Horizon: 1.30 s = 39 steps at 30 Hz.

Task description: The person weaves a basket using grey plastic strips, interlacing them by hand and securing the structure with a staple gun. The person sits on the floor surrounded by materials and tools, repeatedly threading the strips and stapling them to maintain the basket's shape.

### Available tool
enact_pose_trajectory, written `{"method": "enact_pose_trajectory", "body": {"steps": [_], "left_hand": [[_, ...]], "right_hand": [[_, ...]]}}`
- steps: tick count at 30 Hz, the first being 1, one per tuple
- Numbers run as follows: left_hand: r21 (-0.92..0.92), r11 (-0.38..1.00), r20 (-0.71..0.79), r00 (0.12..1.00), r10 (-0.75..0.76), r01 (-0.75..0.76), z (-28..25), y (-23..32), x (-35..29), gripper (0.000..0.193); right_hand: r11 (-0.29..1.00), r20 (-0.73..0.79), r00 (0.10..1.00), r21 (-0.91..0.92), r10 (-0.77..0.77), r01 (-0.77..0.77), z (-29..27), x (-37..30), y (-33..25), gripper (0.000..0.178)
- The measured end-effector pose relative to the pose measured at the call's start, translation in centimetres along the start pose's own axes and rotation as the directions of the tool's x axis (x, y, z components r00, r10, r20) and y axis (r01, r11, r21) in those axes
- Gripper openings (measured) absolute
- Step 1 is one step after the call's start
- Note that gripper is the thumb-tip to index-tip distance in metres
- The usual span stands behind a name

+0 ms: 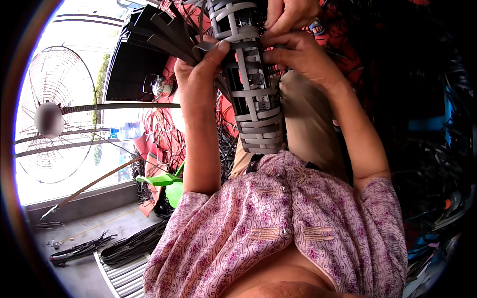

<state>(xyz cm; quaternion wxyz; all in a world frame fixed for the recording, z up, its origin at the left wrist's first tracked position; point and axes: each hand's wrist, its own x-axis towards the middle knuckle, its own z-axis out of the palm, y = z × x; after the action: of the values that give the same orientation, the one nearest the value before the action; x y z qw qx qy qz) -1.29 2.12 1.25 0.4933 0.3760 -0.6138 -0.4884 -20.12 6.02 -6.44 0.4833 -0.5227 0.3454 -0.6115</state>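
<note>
A long piece woven from flat grey strips (256, 118) over a dark frame runs from my lap up to the top of the head view. Left of it, my left hand (202, 67) is closed, its thumb pressing a curled grey strip (204, 45). Dark flat strips (171, 39) fan out above that hand. My right hand (305, 55) has bent fingers closed on the right edge of the woven piece; their tips are partly hidden. Another person's hand (293, 12) reaches in just above it, at the same edge.
At the left stands a large wire fan (49, 119) by a bright window. Near my left arm are a black box-like stack (136, 74), a plastic bottle (130, 130) and a green scoop-like thing (171, 186). Bundles of black strips (131, 246) lie at lower left; loose strips cover the red floor.
</note>
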Motion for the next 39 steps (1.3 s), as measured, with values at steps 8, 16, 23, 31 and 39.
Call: {"method": "enact_pose_trajectory", "body": {"steps": [8, 16, 23, 31, 39], "left_hand": [[0.122, 0.992, 0.139, 0.990, 0.014, -0.031, 0.9, 2.1, -1.5, 0.027], [0.210, 0.977, 0.104, 0.994, -0.040, 0.017, 0.5, 2.2, -0.9, 0.027], [0.119, 0.986, 0.125, 0.987, 0.102, -0.117, 0.2, 0.3, -0.8, 0.014], [0.734, 0.522, 0.268, 0.892, 0.364, -0.434, 0.8, 1.8, -2.5, 0.044], [0.549, 0.776, 0.317, 0.936, 0.150, -0.310, 0.1, 2.5, -0.4, 0.026]], "right_hand": [[0.996, -0.038, 0.999, 0.079, 0.039, -0.035, 1.8, 0.2, 1.0, 0.015], [0.975, -0.168, 0.984, 0.219, 0.066, -0.028, 4.6, -0.2, 4.4, 0.014], [0.951, -0.243, 0.962, 0.306, 0.127, -0.048, 5.0, -1.2, 4.6, 0.014], [0.944, -0.312, 0.936, 0.326, 0.163, -0.056, 4.4, -3.0, 0.6, 0.014], [0.935, -0.321, 0.933, 0.351, 0.163, -0.042, 4.5, -3.3, -0.7, 0.020]]}}
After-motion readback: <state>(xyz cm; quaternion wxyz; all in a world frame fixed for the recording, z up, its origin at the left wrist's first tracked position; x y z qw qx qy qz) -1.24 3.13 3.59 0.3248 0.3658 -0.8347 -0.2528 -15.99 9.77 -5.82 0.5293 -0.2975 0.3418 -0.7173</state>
